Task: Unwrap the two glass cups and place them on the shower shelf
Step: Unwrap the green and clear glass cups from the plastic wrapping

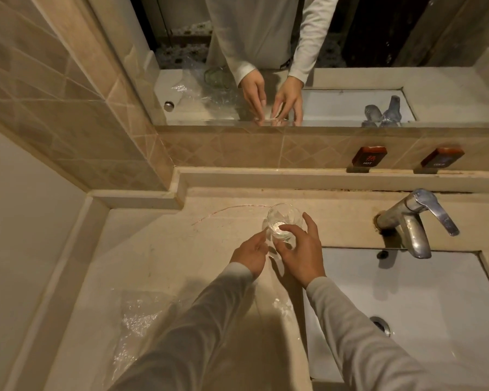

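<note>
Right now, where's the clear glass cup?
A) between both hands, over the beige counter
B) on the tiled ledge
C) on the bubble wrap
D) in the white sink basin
A: right hand grips the clear glass cup, left hand beside it, over the beige stone counter.

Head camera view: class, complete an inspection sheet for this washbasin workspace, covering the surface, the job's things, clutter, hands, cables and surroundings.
Surface: beige stone counter, with a faint reddish arc mark behind the cup.
Job's things: one clear glass cup, upright. Whether any wrap is on it cannot be told. A second cup is not seen directly.
Clutter: clear plastic wrap lying on the counter's near left.
Hands: right hand grips the cup. Left hand has its fingertips at the cup's lower side, grip unclear.
Cables: nothing seen.
Surroundings: white sink with a chrome tap on the right, mirror above, and a HOT sign on the tiled ledge.
</note>
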Demonstrator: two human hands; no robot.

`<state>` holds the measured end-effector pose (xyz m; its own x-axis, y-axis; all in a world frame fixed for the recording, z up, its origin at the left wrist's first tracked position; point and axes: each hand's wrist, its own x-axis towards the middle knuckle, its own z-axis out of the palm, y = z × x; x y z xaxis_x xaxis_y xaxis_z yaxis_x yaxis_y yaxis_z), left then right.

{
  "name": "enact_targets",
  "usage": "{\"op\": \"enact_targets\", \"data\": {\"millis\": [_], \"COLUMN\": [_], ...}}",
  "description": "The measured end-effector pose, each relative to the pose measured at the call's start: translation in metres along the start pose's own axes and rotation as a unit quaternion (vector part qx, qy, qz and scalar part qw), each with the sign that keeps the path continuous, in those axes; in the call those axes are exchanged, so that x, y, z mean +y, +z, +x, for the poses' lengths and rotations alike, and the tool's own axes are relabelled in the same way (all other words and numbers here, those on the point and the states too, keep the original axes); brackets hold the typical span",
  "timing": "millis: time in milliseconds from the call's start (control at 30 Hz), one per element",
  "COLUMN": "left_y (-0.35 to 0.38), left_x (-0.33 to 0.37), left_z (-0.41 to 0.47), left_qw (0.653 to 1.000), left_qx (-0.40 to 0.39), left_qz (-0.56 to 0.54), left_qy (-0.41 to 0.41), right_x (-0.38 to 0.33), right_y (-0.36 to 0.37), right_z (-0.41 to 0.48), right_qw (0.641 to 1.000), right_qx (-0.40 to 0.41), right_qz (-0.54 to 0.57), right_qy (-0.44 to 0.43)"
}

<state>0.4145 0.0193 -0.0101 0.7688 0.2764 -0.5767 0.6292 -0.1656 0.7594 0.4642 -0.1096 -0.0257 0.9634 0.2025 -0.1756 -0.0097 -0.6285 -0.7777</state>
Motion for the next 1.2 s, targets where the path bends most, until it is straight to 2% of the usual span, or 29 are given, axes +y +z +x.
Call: {"op": "enact_targets", "data": {"millis": [67,167,267,400,567,767,900,1100,1200], "left_y": [-0.013,-0.046,-0.081,-0.108,-0.107,-0.082,-0.070,-0.067,-0.063], "left_x": [-0.010,-0.032,-0.063,-0.116,-0.167,-0.195,-0.210,-0.233,-0.240], "left_z": [-0.014,-0.048,-0.094,-0.155,-0.191,-0.199,-0.200,-0.201,-0.199], "left_qw": [0.999,0.984,0.968,0.966,0.969,0.962,0.942,0.919,0.919], "left_qx": [0.008,0.028,0.102,0.184,0.229,0.268,0.324,0.382,0.372], "left_qz": [-0.033,-0.176,-0.228,-0.181,-0.097,0.002,0.075,-0.010,-0.071], "left_qy": [0.008,-0.015,-0.015,0.008,0.012,-0.040,-0.055,-0.102,-0.113], "right_x": [0.000,-0.002,-0.001,0.006,0.011,0.012,0.014,0.017,0.015], "right_y": [-0.002,-0.004,-0.004,-0.001,0.008,0.020,0.027,0.027,0.024], "right_z": [-0.009,-0.028,-0.047,-0.080,-0.120,-0.159,-0.178,-0.200,-0.210], "right_qw": [1.000,0.998,0.998,0.999,0.999,0.998,0.996,0.994,0.989], "right_qx": [0.024,0.057,0.059,0.042,0.002,-0.049,-0.073,-0.068,-0.067], "right_qz": [0.001,0.019,0.027,0.023,0.028,0.037,0.038,0.089,0.126], "right_qy": [-0.014,-0.016,-0.002,-0.020,-0.030,-0.028,-0.033,0.007,0.041]}}
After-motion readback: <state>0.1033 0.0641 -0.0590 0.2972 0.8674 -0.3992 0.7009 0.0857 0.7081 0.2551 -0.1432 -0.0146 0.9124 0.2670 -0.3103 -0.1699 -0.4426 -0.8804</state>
